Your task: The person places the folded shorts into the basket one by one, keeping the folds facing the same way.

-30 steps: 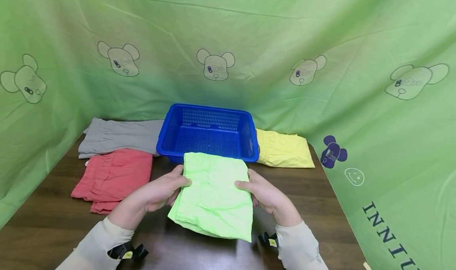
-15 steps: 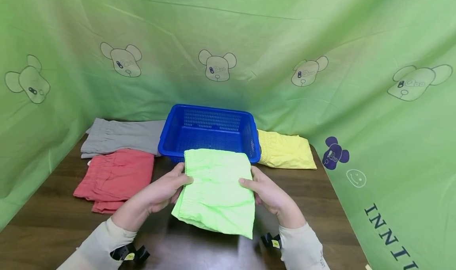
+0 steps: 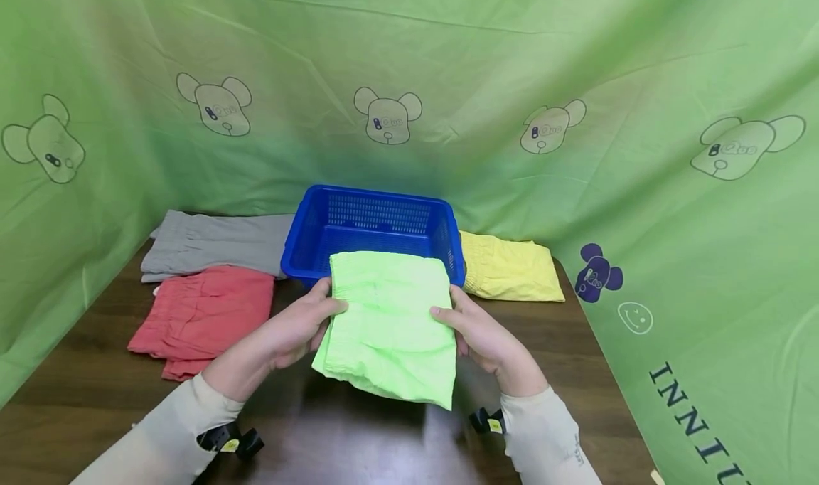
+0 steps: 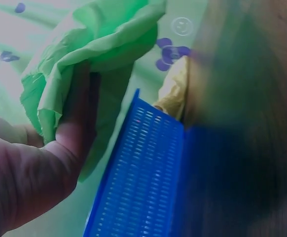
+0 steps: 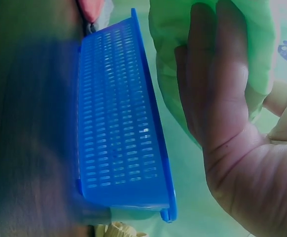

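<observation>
Folded light-green shorts (image 3: 390, 328) hang in the air between both hands, tilted, their upper edge overlapping the front of the blue basket (image 3: 291, 254) in the head view. My left hand (image 3: 297, 325) grips their left side, thumb on top and fingers beneath. On the right side my right hand (image 3: 483, 336) pinches them the same way. In the left wrist view the left fingers (image 4: 79, 113) lie under the green cloth (image 4: 104, 44). The right wrist view has the right fingers (image 5: 227, 74) against its underside, and the basket wall (image 5: 116, 113) stands apart from the hand.
Folded grey clothing (image 3: 220, 243) lies left of the basket, with a folded red garment (image 3: 207, 314) in front of it. Folded yellow clothing (image 3: 512, 268) lies to the right. A green printed curtain (image 3: 473, 58) encloses the brown table (image 3: 531, 421) at the back and sides.
Both hands have carried the green shorts slightly up and forward, so that they cover more of the basket's front. The basket and the other clothes have stayed in place.
</observation>
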A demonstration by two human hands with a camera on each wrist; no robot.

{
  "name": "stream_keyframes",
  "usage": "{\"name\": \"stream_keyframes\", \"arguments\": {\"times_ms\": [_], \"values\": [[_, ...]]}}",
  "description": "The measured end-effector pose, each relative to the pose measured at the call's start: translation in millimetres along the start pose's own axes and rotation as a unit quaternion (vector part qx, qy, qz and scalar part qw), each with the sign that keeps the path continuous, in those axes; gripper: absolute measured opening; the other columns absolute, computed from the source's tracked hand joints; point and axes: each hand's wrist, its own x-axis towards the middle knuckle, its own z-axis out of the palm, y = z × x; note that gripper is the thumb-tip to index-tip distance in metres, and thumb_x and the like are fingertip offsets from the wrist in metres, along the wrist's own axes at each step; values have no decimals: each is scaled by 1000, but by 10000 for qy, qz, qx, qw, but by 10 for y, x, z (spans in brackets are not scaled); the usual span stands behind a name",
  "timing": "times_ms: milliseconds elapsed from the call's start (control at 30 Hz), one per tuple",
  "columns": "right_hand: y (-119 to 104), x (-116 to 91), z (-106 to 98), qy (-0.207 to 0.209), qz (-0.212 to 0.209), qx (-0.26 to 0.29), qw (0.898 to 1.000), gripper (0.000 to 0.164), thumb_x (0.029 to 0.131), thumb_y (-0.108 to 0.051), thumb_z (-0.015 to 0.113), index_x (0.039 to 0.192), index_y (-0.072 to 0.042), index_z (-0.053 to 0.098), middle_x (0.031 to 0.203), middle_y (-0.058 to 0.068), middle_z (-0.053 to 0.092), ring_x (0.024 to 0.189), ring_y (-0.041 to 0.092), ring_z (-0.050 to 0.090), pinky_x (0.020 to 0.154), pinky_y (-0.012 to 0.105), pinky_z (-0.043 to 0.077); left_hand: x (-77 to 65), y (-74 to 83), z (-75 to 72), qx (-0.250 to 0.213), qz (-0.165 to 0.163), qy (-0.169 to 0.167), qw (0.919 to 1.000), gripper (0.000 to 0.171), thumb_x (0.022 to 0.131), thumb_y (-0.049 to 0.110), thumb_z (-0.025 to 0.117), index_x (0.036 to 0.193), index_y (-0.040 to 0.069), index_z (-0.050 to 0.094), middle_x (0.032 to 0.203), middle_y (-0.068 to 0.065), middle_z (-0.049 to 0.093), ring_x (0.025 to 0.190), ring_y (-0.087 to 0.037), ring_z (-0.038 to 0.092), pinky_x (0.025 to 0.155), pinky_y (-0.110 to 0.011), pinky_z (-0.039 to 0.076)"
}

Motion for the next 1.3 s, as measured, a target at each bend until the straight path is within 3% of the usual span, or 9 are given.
{"name": "stream_keyframes", "arguments": {"times_ms": [33, 100, 300, 400, 433, 533, 633, 1167, 1300], "values": [[-5, 8, -5, -32, 9, 60, 10000, 59, 107, -32, 54, 153, -13, 21, 104, 9, 68, 67, 16, 67, 61, 29, 56, 11, 6, -4, -74, -6, -3, 10000, 47, 110, 22, 39, 150, 19, 14, 128, -21, 59, 102, -29, 72, 83, -51, 60], [-9, 27, -17, -46, 18, 119, 9999, 59, 107, -32, 53, 153, -14, 21, 100, 7, 69, 65, 16, 66, 61, 29, 56, 31, 21, -12, -96, -37, 35, 9999, 46, 110, 22, 38, 149, 20, 15, 130, -22, 57, 104, -30, 71, 84, -51, 60], [-17, 90, -62, 149, -50, -74, 9998, 54, 106, -30, 54, 149, -11, 28, 74, -1, 66, 41, 14, 42, 51, 25, 45, 89, 95, -64, 28, -59, 41, 10000, 45, 110, 22, 40, 148, 18, 16, 128, -21, 59, 102, -29, 72, 83, -51, 60], [-32, 128, -81, 208, -52, 40, 9998, 55, 106, -29, 54, 151, -12, 27, 80, 0, 69, 41, 12, 43, 52, 24, 47, 120, 159, -89, 57, -63, -32, 10000, 46, 110, 23, 41, 148, 19, 16, 130, -20, 59, 104, -29, 72, 84, -52, 60], [-40, 143, -86, 177, -65, 167, 9997, 55, 106, -28, 54, 151, -12, 27, 86, 1, 70, 46, 11, 51, 55, 24, 51, 132, 183, -97, 92, -65, -35, 9999, 47, 109, 22, 43, 148, 19, 16, 130, -20, 60, 103, -29, 72, 84, -52, 60], [-69, 184, -93, 111, -79, 514, 9986, 55, 107, -26, 53, 152, -14, 25, 102, 6, 70, 67, 12, 67, 67, 30, 59, 162, 243, -118, 152, -64, -74, 9998, 54, 107, 20, 49, 149, 20, 15, 131, -19, 61, 104, -29, 72, 84, -52, 60], [-93, 228, -96, -33, -119, 740, 9972, 55, 107, -24, 52, 153, -14, 22, 114, 9, 67, 90, 17, 73, 76, 37, 62, 196, 262, -156, 233, -57, -42, 9997, 59, 105, 19, 55, 149, 21, 15, 130, -19, 62, 102, -29, 73, 82, -52, 60], [-181, 401, -245, -47, -206, 751, 9969, 58, 107, -21, 53, 156, -22, 21, 109, 9, 71, 76, 19, 74, 56, 33, 58, 410, 373, -320, 357, 4, -113, 9993, 51, 109, 16, 50, 149, 21, 18, 132, -21, 57, 104, -28, 71, 82, -55, 60], [-194, 479, -284, 7, -164, 962, 9952, 64, 107, -18, 53, 160, -22, 16, 113, 9, 70, 80, 19, 75, 61, 36, 61, 491, 414, -359, 349, 0, -122, 9993, 50, 109, 17, 49, 148, 22, 18, 134, -21, 56, 105, -29, 71, 82, -56, 60]]}}
